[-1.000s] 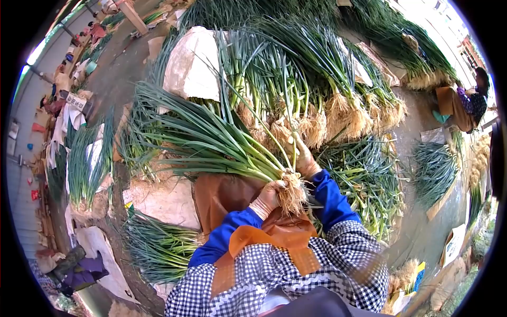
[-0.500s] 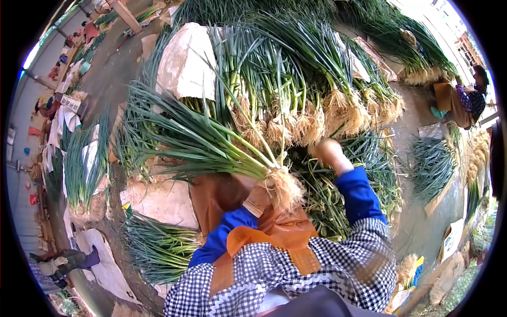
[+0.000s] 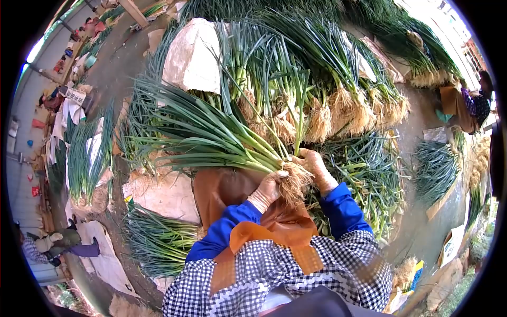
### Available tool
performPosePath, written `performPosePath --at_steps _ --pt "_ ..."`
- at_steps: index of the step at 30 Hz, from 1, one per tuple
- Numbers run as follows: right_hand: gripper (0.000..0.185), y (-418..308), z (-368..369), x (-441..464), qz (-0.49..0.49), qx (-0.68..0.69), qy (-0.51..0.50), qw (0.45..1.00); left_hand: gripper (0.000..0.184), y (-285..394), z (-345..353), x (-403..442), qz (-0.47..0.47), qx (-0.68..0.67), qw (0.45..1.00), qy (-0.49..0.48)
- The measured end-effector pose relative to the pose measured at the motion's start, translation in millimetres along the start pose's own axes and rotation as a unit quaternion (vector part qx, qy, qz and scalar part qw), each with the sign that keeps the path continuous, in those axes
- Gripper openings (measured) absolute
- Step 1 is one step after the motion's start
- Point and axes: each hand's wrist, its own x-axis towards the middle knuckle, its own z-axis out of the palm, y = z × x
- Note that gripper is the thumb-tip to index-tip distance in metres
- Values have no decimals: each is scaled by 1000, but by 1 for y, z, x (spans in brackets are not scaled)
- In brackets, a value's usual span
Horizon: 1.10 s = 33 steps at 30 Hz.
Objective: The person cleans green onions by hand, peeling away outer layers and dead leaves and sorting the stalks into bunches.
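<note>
A bunch of spring onions (image 3: 240, 145) fans out to the left in front of my lap, its pale roots (image 3: 296, 185) hanging at the right end. My left hand (image 3: 269, 187) is closed around the bunch's base, just above the roots. My right hand (image 3: 315, 165) is against the other side of the root end, its fingers closed on the base of an upright spring onion (image 3: 301, 113). Part of the grip is hidden by stalks and roots. Beyond the hands, a row of rooted spring onions (image 3: 319, 119) lies with leaves pointing away from me.
Loose leaves and trimmings (image 3: 359, 174) are heaped at my right. A smaller pile of spring onions (image 3: 158, 243) lies at my left beside a pale sack (image 3: 166, 198). A white sack (image 3: 193, 55) covers leaves ahead. Other people (image 3: 478, 103) sit at the right and left edges.
My right hand has come back from the row towards me and now meets the bunch at its root end. My left hand has shifted slightly up and right, still gripping the bunch.
</note>
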Motion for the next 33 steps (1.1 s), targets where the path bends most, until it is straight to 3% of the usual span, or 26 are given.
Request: performPosePath --at_steps 4,5,6,7,9,10,11,12,14,15,16,18,20,21,22,23,24,25,27,29,31,33 --pt "40 -79 20 -16 59 -135 35 988 27 -2 -7 4 4 -7 1000 8" --pt "41 -89 20 -15 34 -186 42 981 29 -3 -13 6 7 -15 1000 6" --pt "43 -98 20 -16 -2 -132 20 991 30 -4 -18 7 9 -24 1000 6" --pt "50 -109 19 -15 -45 51 -96 993 30 -3 -9 4 10 -24 1000 4" --pt "55 -96 20 -5 -19 264 -204 943 33 -2 16 -7 -16 -56 996 -74" --pt "57 -69 26 7 -63 284 -146 945 36 -3 6 -5 -3 -58 995 -84" --pt "51 -38 27 23 -135 311 -143 930 36 -4 1 -5 0 -57 995 -84" --pt "46 -26 33 24 -147 371 -134 907 36 -5 -4 -5 2 -63 994 -85" --pt "33 -57 63 -8 -65 519 -102 846 34 -3 14 -14 12 -59 993 -97" --pt "28 -87 82 -34 51 509 83 855 34 -5 7 -12 12 -60 994 -94" --pt "27 -80 81 -34 49 452 64 888 39 -8 -7 -6 22 -71 994 -78" --pt "24 -51 70 -24 41 449 14 893 45 -9 -26 2 15 -95 992 -80" --pt "24 -43 47 -25 -66 192 13 979 45 -7 -24 0 12 -91 993 -79" --pt "32 -22 36 -20 13 332 -38 942 45 -7 -23 -2 6 -89 993 -78" --pt "28 -15 19 -17 18 -98 2 995 47 -6 -35 0 -13 -101 990 -101" --pt "35 -11 4 -15 55 -508 23 859 34 3 5 -18 -11 -61 995 -80" --pt "33 -6 -11 -20 122 -587 -30 800 35 2 -7 -14 -7 -72 991 -115" --pt "33 -23 -16 -21 121 -589 -25 799 35 1 -18 -9 -1 -83 985 -151" --pt "36 -80 -28 -16 203 -606 -184 747 35 9 -1 -16 56 -69 985 -151" --pt "43 -48 -74 49 -41 -680 33 732 35 13 0 -15 53 -66 986 -145" --pt "44 -87 -76 92 -82 -442 260 855 35 20 3 -10 57 -60 986 -146" --pt "46 -131 -57 112 14 -509 243 826 35 28 6 -6 66 -50 986 -146"
